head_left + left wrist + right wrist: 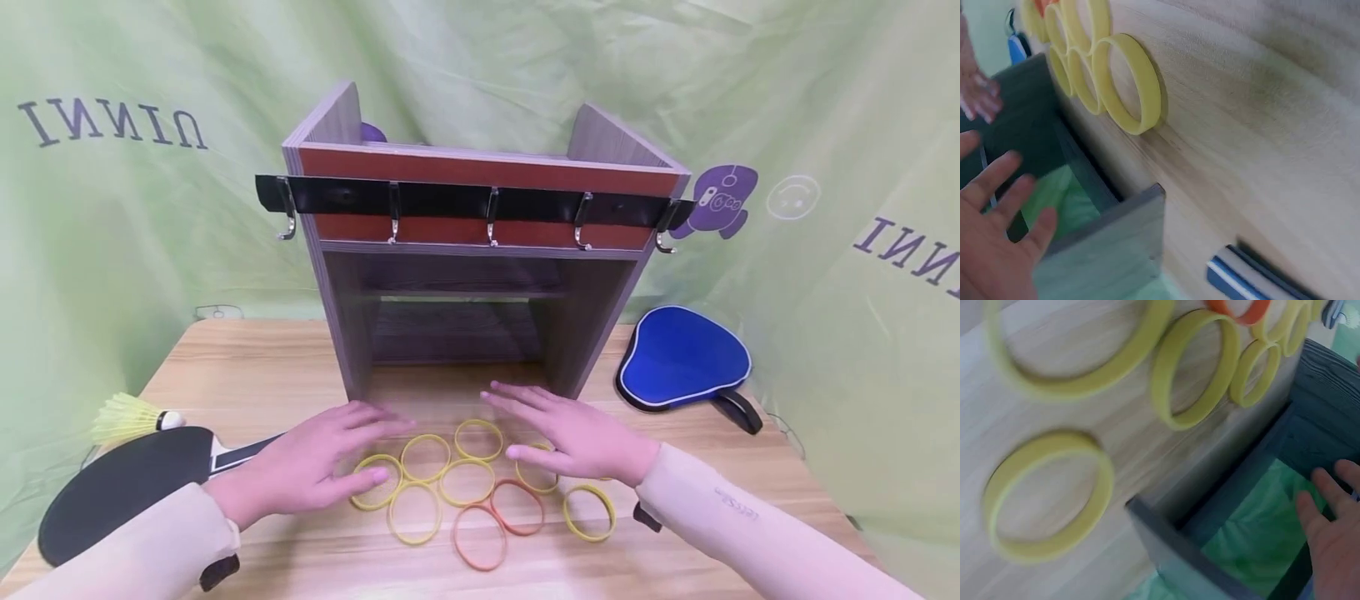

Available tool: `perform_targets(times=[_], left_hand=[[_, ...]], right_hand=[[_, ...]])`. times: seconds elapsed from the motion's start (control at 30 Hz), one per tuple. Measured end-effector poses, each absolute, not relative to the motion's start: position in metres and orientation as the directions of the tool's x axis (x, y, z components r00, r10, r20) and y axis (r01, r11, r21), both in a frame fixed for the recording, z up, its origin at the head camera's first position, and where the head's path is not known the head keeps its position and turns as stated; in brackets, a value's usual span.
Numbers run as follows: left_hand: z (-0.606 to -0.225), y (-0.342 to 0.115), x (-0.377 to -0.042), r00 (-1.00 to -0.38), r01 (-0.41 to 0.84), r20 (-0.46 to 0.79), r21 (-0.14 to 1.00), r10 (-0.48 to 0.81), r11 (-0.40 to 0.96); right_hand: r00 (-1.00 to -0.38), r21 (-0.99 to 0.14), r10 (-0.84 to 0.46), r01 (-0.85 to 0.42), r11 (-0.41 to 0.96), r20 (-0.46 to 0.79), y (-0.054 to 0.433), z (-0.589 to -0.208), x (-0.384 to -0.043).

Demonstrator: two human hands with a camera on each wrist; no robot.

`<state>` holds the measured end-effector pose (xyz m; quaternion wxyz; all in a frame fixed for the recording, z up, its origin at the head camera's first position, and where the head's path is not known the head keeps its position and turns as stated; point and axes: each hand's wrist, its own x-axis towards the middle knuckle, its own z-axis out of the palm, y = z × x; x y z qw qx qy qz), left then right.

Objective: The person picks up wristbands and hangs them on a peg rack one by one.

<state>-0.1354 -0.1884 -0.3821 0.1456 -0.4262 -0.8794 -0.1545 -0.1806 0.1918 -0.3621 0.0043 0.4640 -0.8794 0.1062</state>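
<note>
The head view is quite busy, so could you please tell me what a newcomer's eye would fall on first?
Probably the gray shelf unit, with its black hook strip, at the back of the table. Next come the yellow rings and orange rings in front, near the left hand and right hand. The bright blue case on the right stands out too.

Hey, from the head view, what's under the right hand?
Under the right hand, part of a yellow ring shows on the tabletop, plus a yellow sliver by the wrist. The hand and wrist cover the rest; anything beneath the palm is hidden.
</note>
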Motion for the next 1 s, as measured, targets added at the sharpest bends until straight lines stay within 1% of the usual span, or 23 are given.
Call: perform_targets(times=[0.1, 0.17, 0.23, 0.27, 0.33, 0.4, 0.47, 0.53, 0.6, 0.73, 0.87, 1.0], left_hand=[[-0.387, -0.196, -0.141, -0.694, 0.720, 0.359, 0.309, 0.625, 0.622], [-0.391, -0.201, -0.146, -0.753, 0.657, 0.333, 0.406, 0.567, 0.635], [-0.395, -0.208, -0.152, -0.803, 0.591, 0.305, 0.511, 0.512, 0.624], [-0.397, -0.211, -0.154, -0.829, 0.552, 0.288, 0.555, 0.479, 0.623], [-0.400, -0.217, -0.158, -0.881, 0.466, 0.247, 0.601, 0.403, 0.650], [-0.402, -0.221, -0.161, -0.929, 0.364, 0.196, 0.643, 0.314, 0.674], [-0.403, -0.223, -0.164, -0.961, 0.275, 0.152, 0.651, 0.233, 0.707], [-0.404, -0.222, -0.167, -0.979, 0.198, 0.104, 0.679, 0.175, 0.707], [-0.404, -0.220, -0.169, -0.989, 0.132, 0.048, 0.730, 0.142, 0.671], [-0.406, -0.212, -0.172, -0.990, 0.041, -0.045, 0.810, 0.131, 0.585], [-0.410, -0.206, -0.177, -0.987, 0.028, -0.063, 0.845, 0.151, 0.534], [-0.414, -0.200, -0.181, -0.984, 0.025, -0.059, 0.884, 0.165, 0.467]], right_hand=[[-0.634, -0.342, -0.770, -0.741, 0.578, 0.073, 0.183, -0.363, -0.186], [-0.663, -0.438, -0.746, -0.690, 0.577, 0.062, 0.178, -0.366, -0.190], [-0.684, -0.501, -0.727, -0.653, 0.567, 0.068, 0.172, -0.371, -0.195], [-0.691, -0.527, -0.719, -0.638, 0.561, 0.071, 0.170, -0.374, -0.197], [-0.701, -0.556, -0.708, -0.624, 0.549, 0.086, 0.165, -0.382, -0.203], [-0.710, -0.557, -0.696, -0.623, 0.549, 0.109, 0.160, -0.388, -0.209], [-0.725, -0.549, -0.678, -0.618, 0.563, 0.120, 0.155, -0.394, -0.214], [-0.740, -0.536, -0.661, -0.612, 0.581, 0.128, 0.151, -0.399, -0.219], [-0.755, -0.529, -0.645, -0.598, 0.602, 0.119, 0.147, -0.403, -0.223], [-0.775, -0.513, -0.626, -0.572, 0.640, 0.085, 0.141, -0.409, -0.227], [-0.785, -0.497, -0.617, -0.558, 0.664, 0.058, 0.137, -0.409, -0.228], [-0.798, -0.511, -0.603, -0.527, 0.679, 0.022, 0.135, -0.408, -0.228]])
